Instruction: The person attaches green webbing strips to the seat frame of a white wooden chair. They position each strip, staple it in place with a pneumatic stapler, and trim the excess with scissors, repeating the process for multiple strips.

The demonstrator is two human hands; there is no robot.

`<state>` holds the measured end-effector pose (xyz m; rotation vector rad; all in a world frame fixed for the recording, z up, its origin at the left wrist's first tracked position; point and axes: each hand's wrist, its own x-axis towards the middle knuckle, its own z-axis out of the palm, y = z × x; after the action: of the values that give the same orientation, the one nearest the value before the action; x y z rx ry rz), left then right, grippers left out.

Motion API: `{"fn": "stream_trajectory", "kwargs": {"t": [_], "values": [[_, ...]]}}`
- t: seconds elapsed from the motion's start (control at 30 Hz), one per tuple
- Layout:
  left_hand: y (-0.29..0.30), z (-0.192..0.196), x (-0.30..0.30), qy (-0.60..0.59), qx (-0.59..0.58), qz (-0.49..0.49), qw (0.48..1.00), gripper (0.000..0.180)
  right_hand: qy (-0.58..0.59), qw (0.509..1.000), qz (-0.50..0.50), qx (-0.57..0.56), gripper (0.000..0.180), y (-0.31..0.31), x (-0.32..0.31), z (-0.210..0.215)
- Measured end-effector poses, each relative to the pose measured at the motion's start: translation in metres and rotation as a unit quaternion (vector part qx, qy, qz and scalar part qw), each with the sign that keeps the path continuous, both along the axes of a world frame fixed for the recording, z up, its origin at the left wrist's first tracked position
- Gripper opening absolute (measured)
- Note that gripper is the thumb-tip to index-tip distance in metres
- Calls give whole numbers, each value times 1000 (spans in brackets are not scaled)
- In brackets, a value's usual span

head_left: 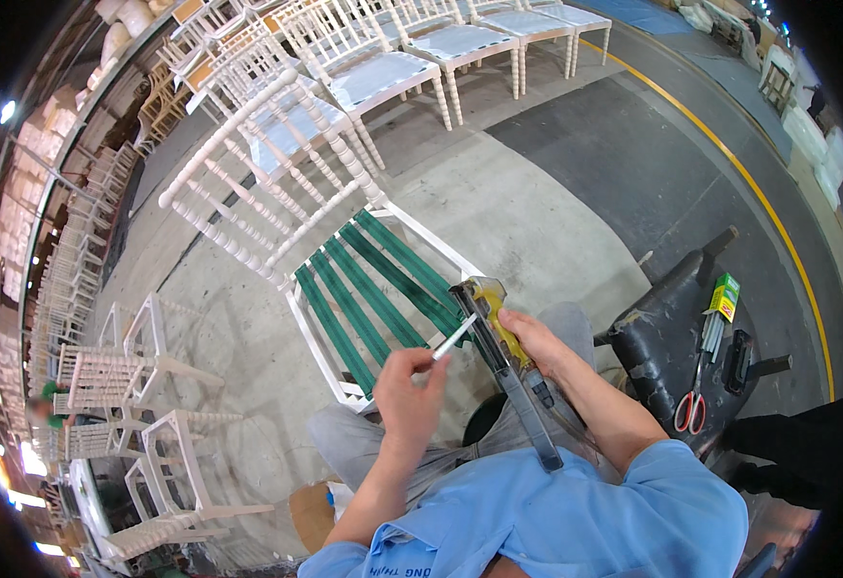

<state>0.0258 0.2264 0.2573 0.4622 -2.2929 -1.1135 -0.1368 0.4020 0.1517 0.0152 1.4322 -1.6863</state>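
Observation:
My right hand grips a yellow and black staple gun above my lap. The gun's long dark magazine is slid out toward my shirt. In the fingers of my left hand is a thin silvery strip of staples; its far end meets the side of the gun, though I cannot tell whether it sits inside. In front of my knees stands a white chair with a turned-spindle back. Several green webbing straps run across its seat frame in one direction. The nearest corner is partly hidden by my hands and the gun.
At my right, a worn black stool carries a green and yellow box, staple strips, red-handled scissors and a black object. White chairs line up ahead; bare chair frames stand at left. A dark-clothed leg is beside the stool.

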Motion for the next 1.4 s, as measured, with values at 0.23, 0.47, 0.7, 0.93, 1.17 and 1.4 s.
{"fn": "stream_trajectory", "kwargs": {"t": [0.23, 0.47, 0.7, 0.93, 1.17, 1.4], "values": [[24, 8, -9, 8, -115, -116, 987, 20, 16, 1000, 0, -9, 54, 5, 4, 3], [23, -1, -28, -17, -44, -147, 988, 24, -18, 997, -32, -67, 49, 2, 12, 4], [53, -52, 31, -214, 315, -208, 901, 55, 1, 977, -185, -105, 44, -17, -6, 1], [59, -42, 17, -104, 214, -111, 965, 43, 149, 969, -182, -79, 42, -38, -5, 33], [46, -17, -24, 30, 335, -69, 939, 43, 254, 961, -70, -88, 43, -38, 32, 46], [51, -38, -34, 76, 417, -140, 895, 37, 269, 962, -53, 11, 36, -11, 33, 83]]}}
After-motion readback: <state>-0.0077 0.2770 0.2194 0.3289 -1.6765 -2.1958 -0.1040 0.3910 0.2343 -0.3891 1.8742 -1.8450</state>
